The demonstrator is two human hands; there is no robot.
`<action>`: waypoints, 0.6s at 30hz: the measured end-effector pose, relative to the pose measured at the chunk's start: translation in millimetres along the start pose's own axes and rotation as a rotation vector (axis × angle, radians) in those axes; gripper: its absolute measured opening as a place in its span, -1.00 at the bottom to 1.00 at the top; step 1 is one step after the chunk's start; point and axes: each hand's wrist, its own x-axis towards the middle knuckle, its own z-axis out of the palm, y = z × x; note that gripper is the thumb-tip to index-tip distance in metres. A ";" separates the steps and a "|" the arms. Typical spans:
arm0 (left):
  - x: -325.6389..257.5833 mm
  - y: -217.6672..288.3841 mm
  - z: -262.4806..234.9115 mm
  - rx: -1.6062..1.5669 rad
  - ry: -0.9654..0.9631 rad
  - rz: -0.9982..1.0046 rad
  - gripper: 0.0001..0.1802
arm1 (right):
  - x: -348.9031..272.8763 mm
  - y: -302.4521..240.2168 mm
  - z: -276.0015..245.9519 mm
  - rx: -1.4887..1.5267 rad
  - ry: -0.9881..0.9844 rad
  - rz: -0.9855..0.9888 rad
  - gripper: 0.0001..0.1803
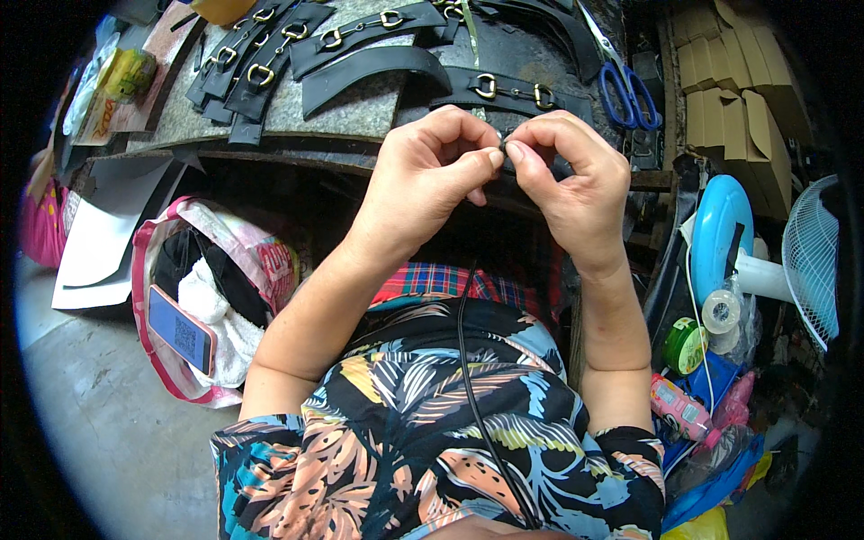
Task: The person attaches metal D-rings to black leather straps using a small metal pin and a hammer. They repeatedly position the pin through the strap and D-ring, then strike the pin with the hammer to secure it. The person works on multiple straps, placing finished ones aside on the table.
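My left hand and my right hand meet above the near edge of the workbench, thumbs and forefingers pinched together. Between the fingertips is a tiny dark piece, too small and too covered to name. Just beyond my hands lies a black strap with metal D-shaped rings. To its left a plain black strap arches over the board. More black straps with metal rings are bunched at the far left, and another ringed strap lies behind.
Blue-handled scissors lie at the bench's right. Cardboard boxes are stacked beyond them. A blue and white fan stands on the right, above bottles and bags. At left, a pink-edged bag holds a white cloth and a phone.
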 end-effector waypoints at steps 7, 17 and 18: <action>2.7 -2.8 0.3 -0.151 0.057 0.043 -0.91 | 9.0 13.7 -22.9 0.053 -0.129 0.003 -0.80; 3.8 -7.8 0.4 -0.185 0.120 0.010 -0.88 | 60.0 73.8 -125.5 -0.998 -0.188 0.531 -0.46; 4.0 -7.6 0.4 -0.195 0.116 0.009 -0.88 | 61.3 76.2 -127.3 -0.980 -0.198 0.532 -0.45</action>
